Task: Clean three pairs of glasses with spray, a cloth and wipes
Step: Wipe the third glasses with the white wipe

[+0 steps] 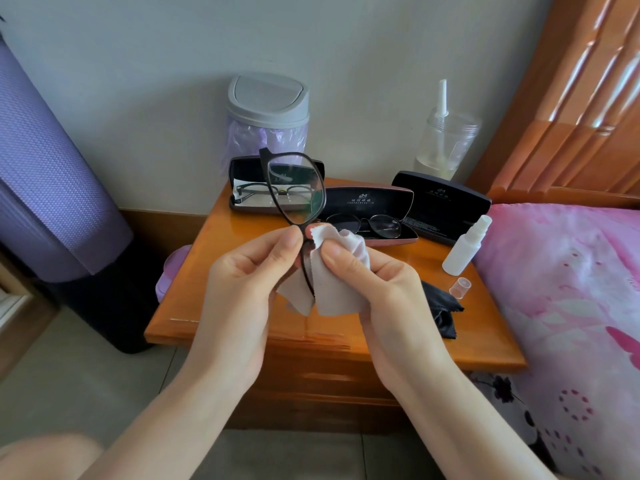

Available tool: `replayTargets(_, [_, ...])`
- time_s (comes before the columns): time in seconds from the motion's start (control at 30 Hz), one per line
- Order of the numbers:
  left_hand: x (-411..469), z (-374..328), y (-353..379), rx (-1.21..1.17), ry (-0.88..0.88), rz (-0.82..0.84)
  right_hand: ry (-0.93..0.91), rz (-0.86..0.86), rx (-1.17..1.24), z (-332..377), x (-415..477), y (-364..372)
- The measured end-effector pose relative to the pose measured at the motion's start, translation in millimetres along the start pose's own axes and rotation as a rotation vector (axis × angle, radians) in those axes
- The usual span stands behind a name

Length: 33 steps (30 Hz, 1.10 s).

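Above the wooden bedside table, my left hand pinches a pair of dark-framed glasses at the bridge, held on end with one lens up. My right hand grips a pale grey cloth wrapped round the lower lens. Two other pairs lie in open cases: one at the back left, one in the middle. A white spray bottle stands at the right with its clear cap off beside it.
An empty open black case sits at the back right, and a black cloth lies near the right edge. Behind stand a small grey bin with a purple liner and a clear jar. A bed with pink bedding lies to the right.
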<state>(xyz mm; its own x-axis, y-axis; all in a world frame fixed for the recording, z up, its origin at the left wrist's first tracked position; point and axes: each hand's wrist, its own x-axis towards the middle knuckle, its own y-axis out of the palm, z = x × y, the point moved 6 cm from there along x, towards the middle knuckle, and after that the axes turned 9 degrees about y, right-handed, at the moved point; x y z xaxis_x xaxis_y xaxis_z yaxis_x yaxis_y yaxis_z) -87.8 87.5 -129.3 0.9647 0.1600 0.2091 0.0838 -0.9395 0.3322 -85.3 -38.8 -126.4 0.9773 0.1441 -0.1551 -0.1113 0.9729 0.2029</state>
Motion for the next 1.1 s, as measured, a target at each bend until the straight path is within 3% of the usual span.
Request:
replayTargets(0.27, [1, -2, -2, -0.088, 0.005, -0.03, -0.008, -0.009, -0.06, -3, 1, -1])
replayTargets(0.57, [8, -4, -12, -0.253, 0.018, -0.128, -0.018, 0.099, -0.174, -8, -2, 12])
replayTargets(0.83, [2, -3, -10, -0.132, 0.002, -0.121, -0.042, 0.087, -0.262, -10, -3, 16])
replayTargets(1.1, [-6, 4, -1, 0.045, -0.023, -0.032, -0.014, 0.086, -0.099, -4, -2, 8])
